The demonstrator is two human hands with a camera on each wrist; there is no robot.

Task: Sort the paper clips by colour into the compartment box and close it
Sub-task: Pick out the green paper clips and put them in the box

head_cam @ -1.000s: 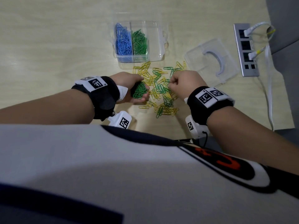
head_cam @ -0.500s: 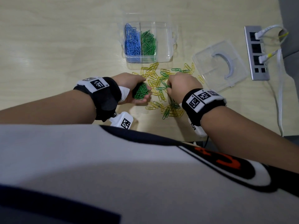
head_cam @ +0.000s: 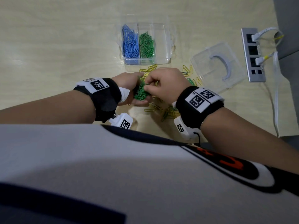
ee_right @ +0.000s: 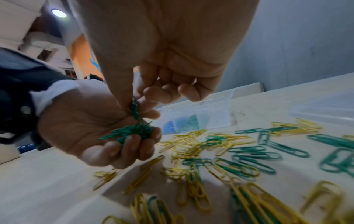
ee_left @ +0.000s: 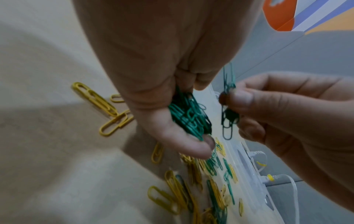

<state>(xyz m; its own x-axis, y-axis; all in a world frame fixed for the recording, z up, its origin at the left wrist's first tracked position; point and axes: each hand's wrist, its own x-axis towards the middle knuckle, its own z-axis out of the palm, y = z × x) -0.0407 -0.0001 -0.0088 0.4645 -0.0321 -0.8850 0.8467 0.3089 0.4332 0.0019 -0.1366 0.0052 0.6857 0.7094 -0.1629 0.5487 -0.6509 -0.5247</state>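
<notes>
Green clips [head_cam: 140,92] now between joined hands [head_cam: 150,87].

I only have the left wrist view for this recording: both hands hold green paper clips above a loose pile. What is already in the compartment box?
Observer: In the head view, the clear plastic compartment box holds blue paper clips in the compartment on the person's left and green paper clips in the middle one.
Reviewer: And the third compartment?
Observer: It looks empty; the yellow paper clips lie on the pale wooden table.
Reviewer: Is the lid on?
Observer: No. The clear plastic lid lies flat on the table to the right of the box, apart from it.
</notes>
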